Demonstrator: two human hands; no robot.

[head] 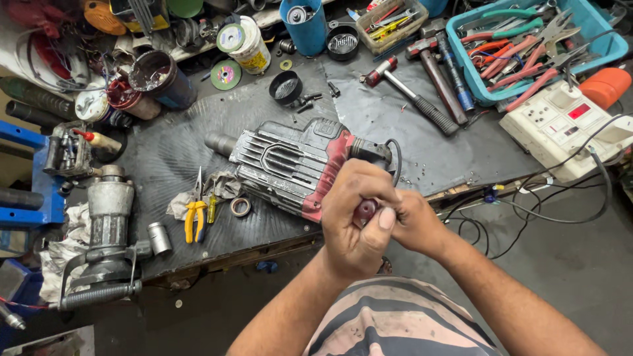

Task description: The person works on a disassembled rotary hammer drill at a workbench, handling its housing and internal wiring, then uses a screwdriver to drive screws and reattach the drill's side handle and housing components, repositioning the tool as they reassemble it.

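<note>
A grey and red demolition hammer (290,161) lies on its side on the black rubber mat (171,151) of the workbench. My left hand (353,214) is wrapped around a dark red screwdriver handle (366,209) at the tool's rear end, near its black cable (395,158). My right hand (412,221) presses against the left hand from the right and grips the same handle. The screwdriver's shaft is hidden behind my fingers.
Yellow-handled pliers (196,214) and a small ring (241,206) lie left of the tool on a rag. A grey motor part (109,231) stands at the left edge. Hammers (422,92), a blue basket of pliers (527,39) and a white socket board (560,125) sit at the back right.
</note>
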